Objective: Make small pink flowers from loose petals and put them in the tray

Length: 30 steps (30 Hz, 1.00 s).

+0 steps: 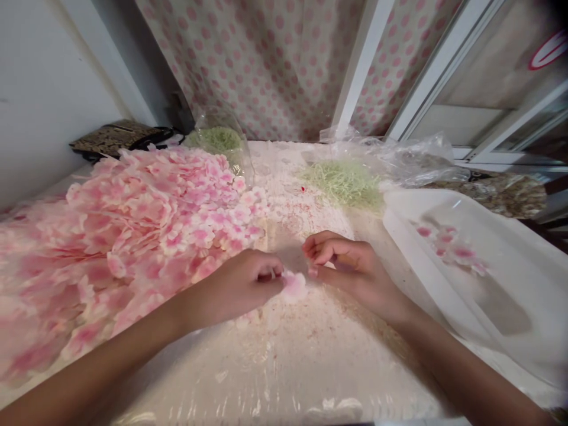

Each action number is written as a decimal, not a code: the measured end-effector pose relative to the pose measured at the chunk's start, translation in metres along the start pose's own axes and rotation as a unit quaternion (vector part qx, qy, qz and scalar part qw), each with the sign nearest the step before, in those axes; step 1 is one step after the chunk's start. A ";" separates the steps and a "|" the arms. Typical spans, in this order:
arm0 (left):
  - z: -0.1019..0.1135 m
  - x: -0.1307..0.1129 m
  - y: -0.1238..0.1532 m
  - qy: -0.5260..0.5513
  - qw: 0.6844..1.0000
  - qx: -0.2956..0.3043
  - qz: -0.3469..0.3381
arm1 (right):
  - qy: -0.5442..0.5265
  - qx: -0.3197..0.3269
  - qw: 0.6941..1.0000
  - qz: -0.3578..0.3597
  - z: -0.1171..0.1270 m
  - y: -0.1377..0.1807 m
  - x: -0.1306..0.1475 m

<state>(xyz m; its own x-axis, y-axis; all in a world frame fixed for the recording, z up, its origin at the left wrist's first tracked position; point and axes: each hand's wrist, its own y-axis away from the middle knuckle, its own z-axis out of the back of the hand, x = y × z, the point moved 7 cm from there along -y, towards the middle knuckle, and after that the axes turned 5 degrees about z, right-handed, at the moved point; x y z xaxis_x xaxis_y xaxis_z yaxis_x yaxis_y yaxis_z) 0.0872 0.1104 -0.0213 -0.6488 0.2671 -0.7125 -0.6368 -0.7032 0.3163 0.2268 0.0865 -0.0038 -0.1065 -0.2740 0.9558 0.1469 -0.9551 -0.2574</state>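
White plastic sheeting [275, 378] covers the counter [319, 361], which is speckled with pink, and a pink polka-dot curtain [275, 59] hangs beyond its far edge. A great heap of pink fabric petals [119, 236] fills the left of the counter, while a white plastic tray [448, 278] on the right holds a few more petals [446, 245]. Toward the far side lie a mound of pale green shreds [344, 183] beside a crumpled transparent bag [390, 154], and a second bag of green shreds [217, 139] behind the heap. A dark patterned pouch [118, 136] sits far left. Near the middle, the left hand [235, 290] is closed, its fingers pinching a single pink petal [293, 287] by its edge. The right hand [346, 266] is curled shut just beside that petal, with nothing visible in its grip.
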 end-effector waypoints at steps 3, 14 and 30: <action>-0.008 0.000 0.005 -0.059 0.998 0.023 0.001 | 0.002 -0.017 1.000 -0.018 0.005 -0.001 -0.006; 0.090 -0.005 -0.024 -0.420 0.892 -0.135 0.101 | -0.008 -0.031 0.998 -0.062 0.003 0.002 -0.018; 0.062 -0.019 -0.010 -0.156 0.979 -0.130 -0.028 | 0.001 -0.016 0.999 -0.032 0.003 0.004 -0.009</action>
<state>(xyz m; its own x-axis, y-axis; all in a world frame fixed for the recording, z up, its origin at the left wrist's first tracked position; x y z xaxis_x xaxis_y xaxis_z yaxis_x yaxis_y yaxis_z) 0.0800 0.1538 0.0279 -0.7369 0.4699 -0.4860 -0.5743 -0.8144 0.0833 0.2317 0.0852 -0.0129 -0.1175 -0.2129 0.9700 0.1078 -0.9737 -0.2007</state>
